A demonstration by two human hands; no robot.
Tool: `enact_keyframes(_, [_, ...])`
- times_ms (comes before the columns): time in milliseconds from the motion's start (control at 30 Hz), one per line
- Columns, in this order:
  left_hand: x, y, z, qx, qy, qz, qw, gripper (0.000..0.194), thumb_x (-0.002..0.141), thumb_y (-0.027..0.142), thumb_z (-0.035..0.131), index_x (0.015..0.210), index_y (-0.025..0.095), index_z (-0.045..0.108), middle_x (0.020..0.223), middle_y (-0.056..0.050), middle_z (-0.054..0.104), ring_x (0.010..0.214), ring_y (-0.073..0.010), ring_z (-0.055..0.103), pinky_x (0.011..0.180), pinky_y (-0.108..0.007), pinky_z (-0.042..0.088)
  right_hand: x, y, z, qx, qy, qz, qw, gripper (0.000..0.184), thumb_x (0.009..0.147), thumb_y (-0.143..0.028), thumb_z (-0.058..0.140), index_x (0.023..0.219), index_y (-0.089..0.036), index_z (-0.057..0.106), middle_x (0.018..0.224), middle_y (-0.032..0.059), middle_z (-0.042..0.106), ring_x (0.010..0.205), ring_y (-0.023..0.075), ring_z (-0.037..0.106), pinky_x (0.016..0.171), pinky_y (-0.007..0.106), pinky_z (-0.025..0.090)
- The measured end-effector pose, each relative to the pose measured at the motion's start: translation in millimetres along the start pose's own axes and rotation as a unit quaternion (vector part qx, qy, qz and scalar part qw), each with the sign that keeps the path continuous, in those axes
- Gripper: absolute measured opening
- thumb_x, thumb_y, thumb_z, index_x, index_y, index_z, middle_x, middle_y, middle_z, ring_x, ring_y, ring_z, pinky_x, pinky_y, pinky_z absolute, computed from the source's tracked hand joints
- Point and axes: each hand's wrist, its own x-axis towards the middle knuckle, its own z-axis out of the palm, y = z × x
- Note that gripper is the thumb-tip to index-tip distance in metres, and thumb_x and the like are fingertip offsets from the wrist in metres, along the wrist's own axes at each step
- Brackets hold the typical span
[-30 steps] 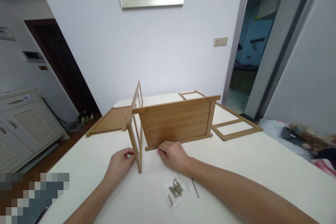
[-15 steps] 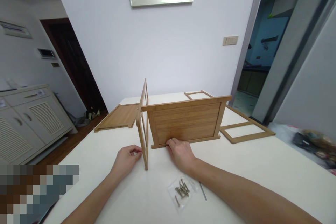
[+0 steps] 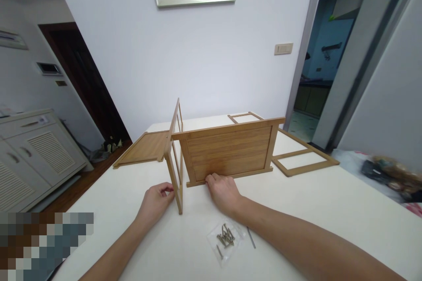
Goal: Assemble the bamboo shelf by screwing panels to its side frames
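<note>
Two hands: the left hand (image 3: 156,202) and right hand (image 3: 223,191) were well apart, both low over the desk (image 3: 277,215).
Left hand: its thumb and fingertips closed on the near leg of the upright frame (image 3: 173,175).
Right hand: its fingers bent against the bottom rail of the standing panel (image 3: 231,151), left of that rail's middle; whether they clamped it, I could not tell.
Upright frame: it stood left of centre, its long axis running from the person toward the wall (image 3: 211,66).
Standing panel: it stood on a long side, long axis left to right, broad face toward the person; its top rail met the frame at the left, while its right end pointed toward the flat frame (image 3: 310,169).
Edges: the flat panel (image 3: 143,147) lay by the desk's left edge, the flat frame near the right one.
Small parts: a clear bag (image 3: 224,241) of screws (image 3: 226,235) lay nearer the person, a thin rod (image 3: 251,237) beside the right forearm.
Open room: bare desk lay left of the left hand and in front of the standing panel's right half.
</note>
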Motion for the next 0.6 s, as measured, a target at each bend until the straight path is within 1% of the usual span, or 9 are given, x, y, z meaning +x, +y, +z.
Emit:
enact_keyframes(133, [-1.0, 0.7, 1.8, 0.039, 0.013, 0.014, 0.999, 0.023, 0.069, 0.031, 0.056, 0.079, 0.019, 0.072, 0.052, 0.004, 0.055, 0.05, -0.0152, 0.047, 0.052, -0.025, 0.032, 0.7, -0.8, -1.4, -0.008, -0.006, -0.008, 1.0, 0.023, 0.095, -0.013, 0.037, 0.099, -0.015, 0.06, 0.096, 0.011, 0.067, 0.085, 0.0209, 0.064, 0.066, 0.029, 0.042])
enact_keyframes(167, [-1.1, 0.9, 2.3, 0.047, 0.016, 0.022, 0.999, 0.022, 0.069, 0.03, 0.056, 0.079, 0.019, 0.072, 0.054, 0.004, 0.057, 0.052, -0.0155, 0.048, 0.053, -0.025, 0.033, 1.0, -0.9, -1.4, -0.01, -0.006, -0.009, 1.0, 0.023, 0.094, -0.013, 0.038, 0.099, -0.015, 0.06, 0.096, 0.0112, 0.067, 0.085, 0.021, 0.064, 0.066, 0.028, 0.042])
enact_keyframes(267, [-0.6, 1.4, 3.9, 0.052, 0.016, 0.04, 0.998, 0.021, 0.071, 0.027, 0.055, 0.08, 0.02, 0.073, 0.069, 0.0, 0.067, 0.059, -0.0165, 0.054, 0.058, -0.026, 0.037, 1.8, -1.0, -0.6, -0.012, -0.006, -0.007, 1.0, 0.023, 0.096, -0.015, 0.037, 0.098, -0.015, 0.06, 0.095, 0.0112, 0.068, 0.084, 0.021, 0.064, 0.067, 0.028, 0.042])
enact_keyframes(333, [0.2, 1.5, 4.7, 0.054, 0.013, 0.043, 0.998, 0.021, 0.073, 0.027, 0.055, 0.08, 0.021, 0.073, 0.076, -0.001, 0.07, 0.063, -0.0172, 0.056, 0.06, -0.026, 0.039, 2.3, -0.9, 0.1, -0.013, -0.004, -0.003, 1.0, 0.025, 0.097, -0.017, 0.036, 0.097, -0.015, 0.061, 0.095, 0.0109, 0.068, 0.083, 0.021, 0.064, 0.066, 0.028, 0.041])
enact_keyframes(467, [0.1, 3.5, 4.8, 0.082, 0.013, 0.055, 0.995, 0.019, 0.076, 0.028, 0.055, 0.079, 0.021, 0.072, 0.076, -0.002, 0.069, 0.065, -0.0179, 0.056, 0.06, -0.026, 0.038, 2.9, -1.0, 0.0, -0.013, 0.002, 0.002, 1.0, 0.027, 0.098, -0.018, 0.035, 0.096, -0.016, 0.061, 0.093, 0.0096, 0.069, 0.082, 0.0201, 0.064, 0.065, 0.028, 0.04])
enact_keyframes(600, [-2.6, 7.0, 3.4, 0.099, 0.013, 0.075, 0.992, 0.02, 0.079, 0.023, 0.052, 0.08, 0.021, 0.072, 0.08, -0.002, 0.068, 0.071, -0.0182, 0.059, 0.063, -0.026, 0.039, 2.9, -1.5, -0.9, -0.013, 0.009, 0.007, 1.0, 0.026, 0.097, -0.016, 0.036, 0.095, -0.016, 0.062, 0.091, 0.0091, 0.069, 0.081, 0.0197, 0.064, 0.064, 0.028, 0.038])
